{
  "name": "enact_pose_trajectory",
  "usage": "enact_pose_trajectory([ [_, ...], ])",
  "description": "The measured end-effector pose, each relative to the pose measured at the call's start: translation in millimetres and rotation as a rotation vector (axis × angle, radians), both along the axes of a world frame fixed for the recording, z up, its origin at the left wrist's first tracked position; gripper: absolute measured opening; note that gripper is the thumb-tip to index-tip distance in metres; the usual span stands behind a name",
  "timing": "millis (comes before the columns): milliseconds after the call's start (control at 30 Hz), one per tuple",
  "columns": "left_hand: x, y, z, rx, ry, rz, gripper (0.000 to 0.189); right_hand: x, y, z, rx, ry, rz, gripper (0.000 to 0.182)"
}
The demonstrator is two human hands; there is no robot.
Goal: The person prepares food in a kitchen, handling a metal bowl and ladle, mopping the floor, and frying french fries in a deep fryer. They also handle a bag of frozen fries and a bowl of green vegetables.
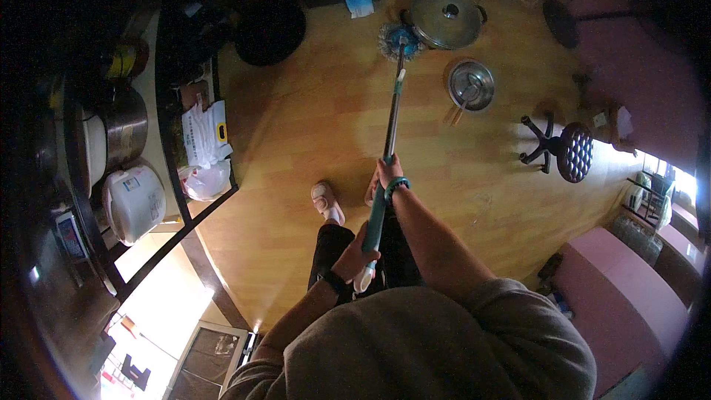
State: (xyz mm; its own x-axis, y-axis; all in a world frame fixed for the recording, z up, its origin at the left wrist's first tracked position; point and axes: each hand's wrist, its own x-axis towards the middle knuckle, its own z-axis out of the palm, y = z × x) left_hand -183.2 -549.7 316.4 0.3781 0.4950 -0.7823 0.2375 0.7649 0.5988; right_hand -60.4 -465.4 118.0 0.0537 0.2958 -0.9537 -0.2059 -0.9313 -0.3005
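Both my hands grip the long handle of a mop. My left hand is closed around the green grip near its white end cap, close to my body. Farther along the pole, my right hand holds the top of the green grip. The mop head, grey strands around a blue disc, lies on the wooden floor. It is right beside a large lidded pot; whether they touch I cannot tell. Nearby on the floor stands a metal bowl with a wooden-handled utensil in it.
A swivel stool stands at right. A dark shelf along the left holds bags and a white appliance. A blue-and-white packet lies at the far end, near a dark round object. Pink-covered furniture is at lower right.
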Motion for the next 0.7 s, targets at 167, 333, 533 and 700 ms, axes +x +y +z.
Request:
enact_pose_trajectory([
  [167,-10.5,-60.8,-44.7,-0.232,-0.254,0.175,0.079,-5.5,-34.5,5.6,0.055,-0.116,0.02,0.04],
  [333,-31.1,-77.9,-43.6,-0.169,-0.188,0.019,0.079,-16.6,-54.7,21.4,-0.02,-0.108,-0.07,0.028],
  [533,-89.7,-123.6,-27.1,-0.05,-0.14,0.04,0.074,-50.6,-159.9,-84.7,0.162,0.098,-0.372,0.037],
  [700,-131.6,-144.7,-18.3,-0.159,-0.118,0.266,0.068,-120.5,-142.4,-19.2,0.173,0.066,-0.201,0.032],
])
